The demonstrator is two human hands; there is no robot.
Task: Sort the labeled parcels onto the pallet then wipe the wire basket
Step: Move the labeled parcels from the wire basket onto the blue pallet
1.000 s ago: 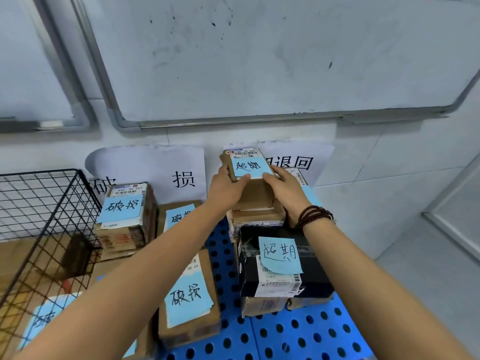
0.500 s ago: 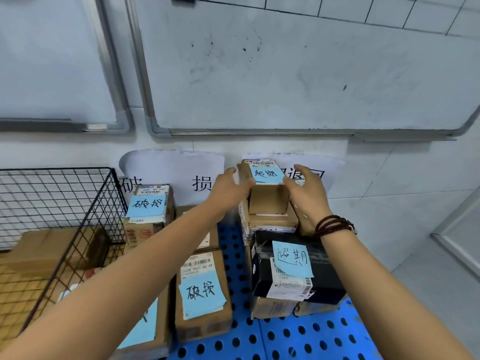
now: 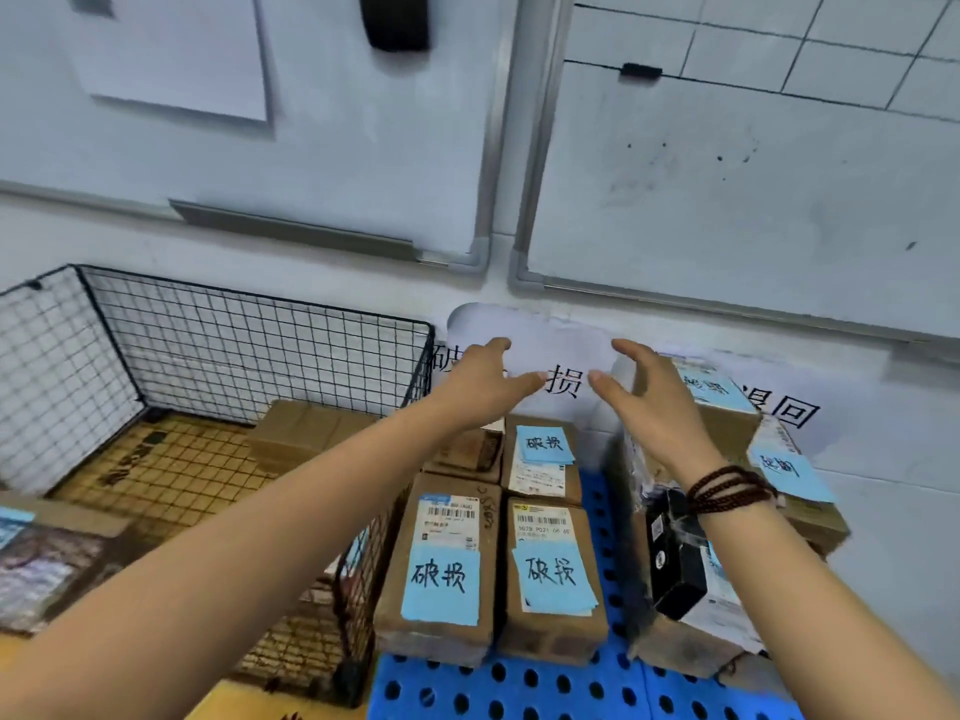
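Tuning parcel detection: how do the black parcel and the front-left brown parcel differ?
The black parcel sits atop a stack, partly hidden by the right forearm; the front-left brown parcel lies on the blue pallet, fully visible. Its blue note shows whole; the black parcel's barely shows. Both are on the pallet.

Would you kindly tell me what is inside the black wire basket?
A plain brown cardboard box sits at the back; a parcel with a blue note lies near left. The left forearm hides the near right corner.

Single head-worn view, facing forward and down, close above pallet [image 3: 524,691]
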